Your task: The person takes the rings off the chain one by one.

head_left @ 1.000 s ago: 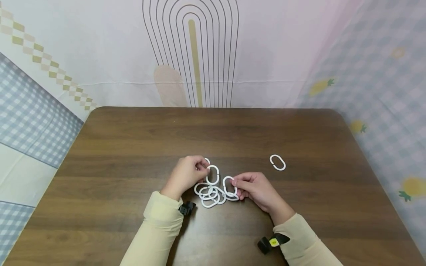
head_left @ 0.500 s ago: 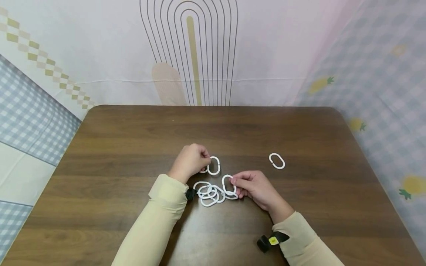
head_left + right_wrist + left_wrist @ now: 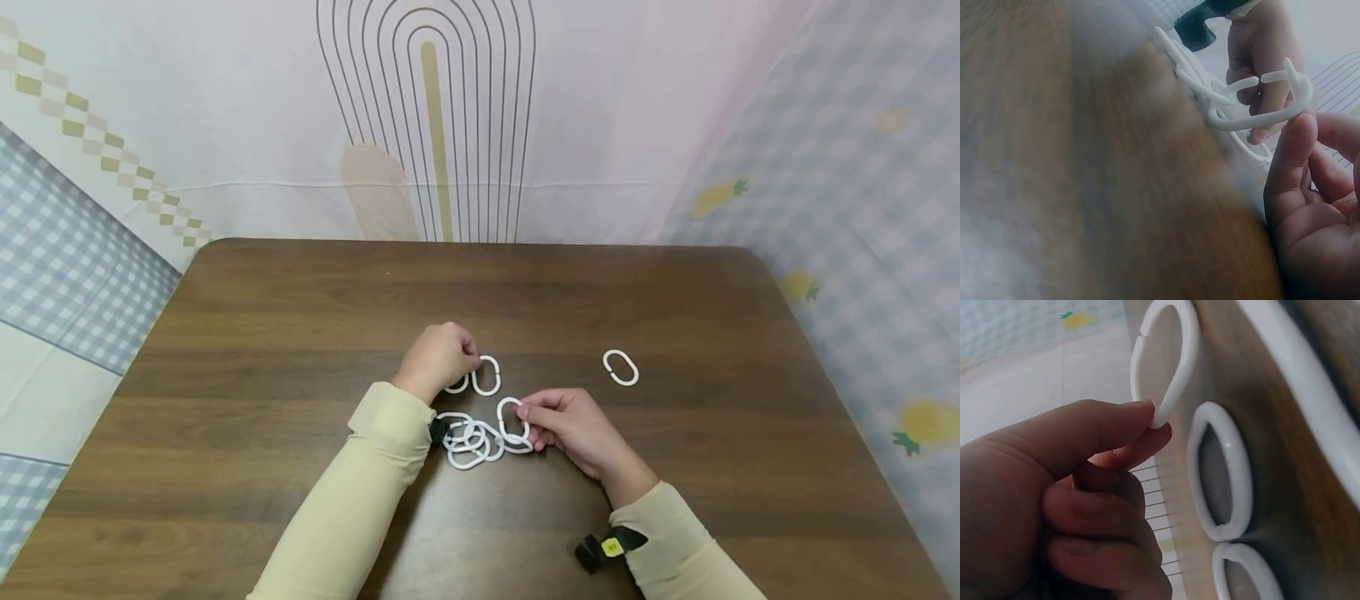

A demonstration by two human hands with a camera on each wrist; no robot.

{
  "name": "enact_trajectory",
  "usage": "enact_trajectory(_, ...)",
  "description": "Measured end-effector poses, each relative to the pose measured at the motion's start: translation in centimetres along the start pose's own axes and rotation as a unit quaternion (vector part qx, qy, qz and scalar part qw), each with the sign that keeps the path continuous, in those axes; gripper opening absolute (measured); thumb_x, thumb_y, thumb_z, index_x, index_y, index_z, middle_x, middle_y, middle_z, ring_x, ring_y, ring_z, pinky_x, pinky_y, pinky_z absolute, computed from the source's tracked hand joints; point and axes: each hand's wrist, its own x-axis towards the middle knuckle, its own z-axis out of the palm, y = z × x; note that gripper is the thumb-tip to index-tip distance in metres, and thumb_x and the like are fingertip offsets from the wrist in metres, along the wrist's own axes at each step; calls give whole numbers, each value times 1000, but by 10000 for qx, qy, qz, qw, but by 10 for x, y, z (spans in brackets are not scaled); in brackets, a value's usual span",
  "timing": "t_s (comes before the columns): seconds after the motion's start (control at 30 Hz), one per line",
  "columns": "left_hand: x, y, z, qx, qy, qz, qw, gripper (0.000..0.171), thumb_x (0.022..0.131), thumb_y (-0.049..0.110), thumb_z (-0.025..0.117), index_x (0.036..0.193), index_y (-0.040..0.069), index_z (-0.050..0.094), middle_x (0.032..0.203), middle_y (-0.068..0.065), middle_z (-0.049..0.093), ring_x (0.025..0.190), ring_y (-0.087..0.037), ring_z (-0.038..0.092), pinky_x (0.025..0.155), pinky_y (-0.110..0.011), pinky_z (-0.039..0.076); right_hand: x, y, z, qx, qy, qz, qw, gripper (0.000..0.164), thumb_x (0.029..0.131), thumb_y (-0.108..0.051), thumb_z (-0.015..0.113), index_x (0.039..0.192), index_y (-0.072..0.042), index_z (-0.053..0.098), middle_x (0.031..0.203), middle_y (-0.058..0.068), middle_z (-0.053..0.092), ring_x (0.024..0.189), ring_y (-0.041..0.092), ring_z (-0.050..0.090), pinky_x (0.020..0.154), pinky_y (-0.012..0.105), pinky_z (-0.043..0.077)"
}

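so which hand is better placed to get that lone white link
Probably the right hand: the lone link lies nearer it, though this hand pinches one link. The left hand is farther, pinching another link.

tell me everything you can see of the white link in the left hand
The white link is a smooth, plastic-looking oval loop with a narrow gap in one long side. The left hand pinches it near one end. In the head view it is beyond the link pile; whether it touches the table is unclear.
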Motion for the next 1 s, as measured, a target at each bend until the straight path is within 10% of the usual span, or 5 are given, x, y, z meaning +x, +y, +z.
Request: enact_trajectory(1.0,7,-4,5,162,-73,-137,9997,15,82,16,76,69,18,70,68,5,64,66,-17,57,56,-29,43,-2,-3,2,120,-10,16,9999,33,95,-2,63,111,26,55,71,0,63,59,7,59,55,19,53)
